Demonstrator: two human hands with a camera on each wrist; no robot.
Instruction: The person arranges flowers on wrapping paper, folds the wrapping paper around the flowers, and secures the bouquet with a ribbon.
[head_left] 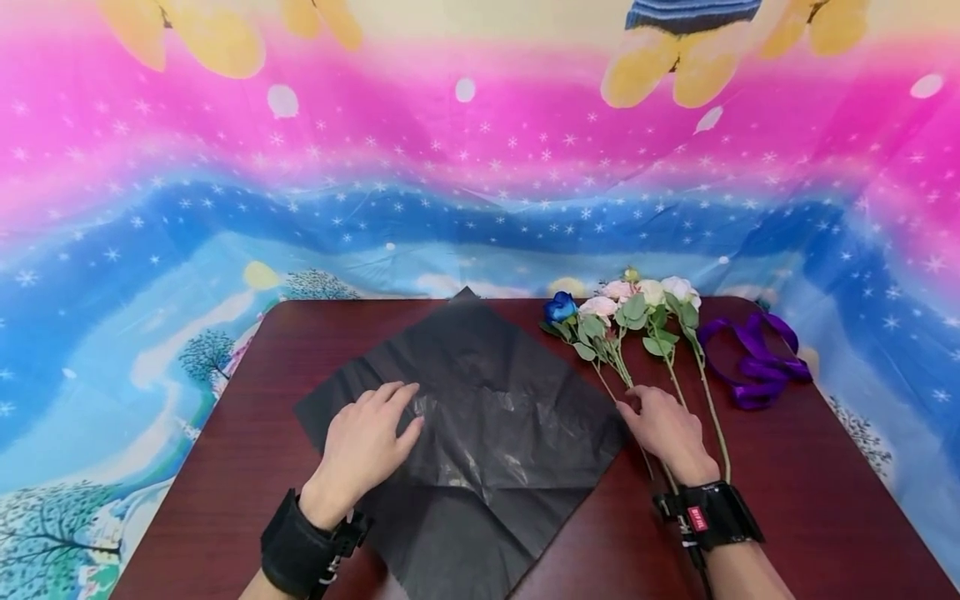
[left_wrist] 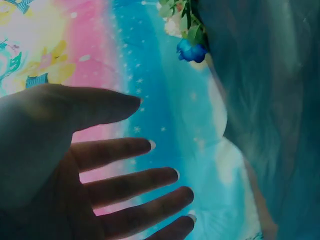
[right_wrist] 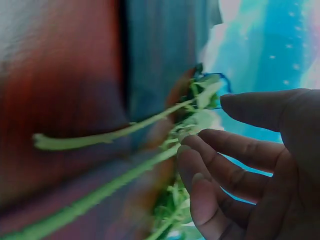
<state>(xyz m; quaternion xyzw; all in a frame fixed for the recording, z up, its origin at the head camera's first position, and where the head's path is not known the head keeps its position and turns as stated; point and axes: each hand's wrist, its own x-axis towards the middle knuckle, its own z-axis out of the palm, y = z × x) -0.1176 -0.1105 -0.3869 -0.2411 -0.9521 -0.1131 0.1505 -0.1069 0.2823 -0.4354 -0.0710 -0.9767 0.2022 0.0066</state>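
A black sheet of wrapping paper (head_left: 480, 400) lies creased on the dark red table, turned cornerwise. My left hand (head_left: 369, 442) is over its left part, fingers spread and holding nothing; in the left wrist view the thumb stands apart from the fingers. At the sheet's right corner my right hand (head_left: 669, 429) is over the flower stems (right_wrist: 95, 205), its fingers loosely bent and the thumb away from them. Whether the fingertips touch a stem I cannot tell. The flowers are a blue rose (head_left: 560, 307), pink blooms (head_left: 599, 307) and white blooms (head_left: 679, 291), with green leaves.
A loosely coiled purple ribbon (head_left: 753, 367) lies right of the flowers. The table (head_left: 247, 467) reaches back to a colourful printed cloth (head_left: 465, 192) hanging behind and at both sides. Black straps with devices are on both wrists.
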